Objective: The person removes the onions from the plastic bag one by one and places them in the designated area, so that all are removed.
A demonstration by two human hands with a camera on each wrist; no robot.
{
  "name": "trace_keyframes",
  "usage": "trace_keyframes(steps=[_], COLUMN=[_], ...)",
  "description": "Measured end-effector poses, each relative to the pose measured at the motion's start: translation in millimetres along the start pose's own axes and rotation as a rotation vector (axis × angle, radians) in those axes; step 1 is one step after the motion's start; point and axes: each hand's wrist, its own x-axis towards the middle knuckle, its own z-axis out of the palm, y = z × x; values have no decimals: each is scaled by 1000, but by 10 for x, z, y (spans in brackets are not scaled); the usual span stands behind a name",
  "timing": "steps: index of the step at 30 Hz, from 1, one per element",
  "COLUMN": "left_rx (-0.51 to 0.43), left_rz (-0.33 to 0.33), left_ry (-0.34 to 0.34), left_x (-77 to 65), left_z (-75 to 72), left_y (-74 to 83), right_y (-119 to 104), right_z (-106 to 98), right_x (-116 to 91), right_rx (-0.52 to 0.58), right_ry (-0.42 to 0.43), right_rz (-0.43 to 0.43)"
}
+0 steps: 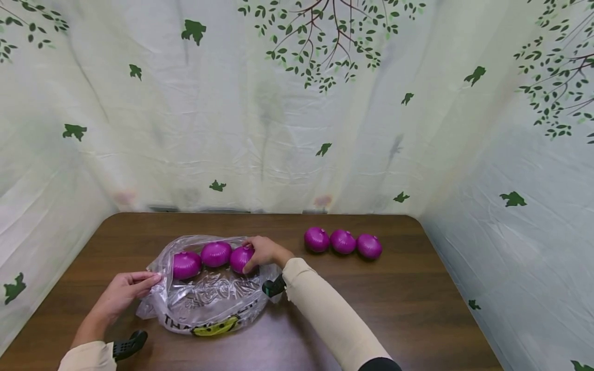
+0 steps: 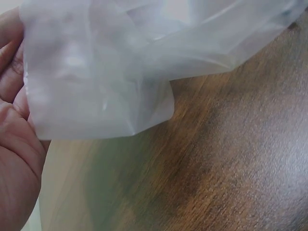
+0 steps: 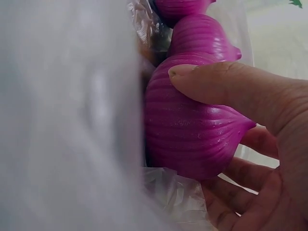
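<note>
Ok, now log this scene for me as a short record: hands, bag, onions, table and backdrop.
Left hand: holds the plastic bag by its left edge
Right hand: grips the rightmost onion in the bag
Bag: see-through, lying on the table, with dark lettering and a yellow print
Onions in bag: three, purple, in a row
Onions outside: three, purple, in a row right of the bag
Table: brown, wood-grained
Backdrop: pale sheet printed with green leaves and branches
</note>
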Motion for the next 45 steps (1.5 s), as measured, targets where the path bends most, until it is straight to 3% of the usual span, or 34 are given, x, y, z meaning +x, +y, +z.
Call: trace_keyframes(steps=[29,45], left_rx=[-50,-37], left_rz=[19,-5], left_ry=[-13,-19], left_x=[-9,-25], left_z=[1,14], left_y=[34,38], right_y=[24,140], right_z=[-186,-268], right_x=[-394,-656], right_rx=[160,245], right_ry=[95,154], right_rz=[-114,-157])
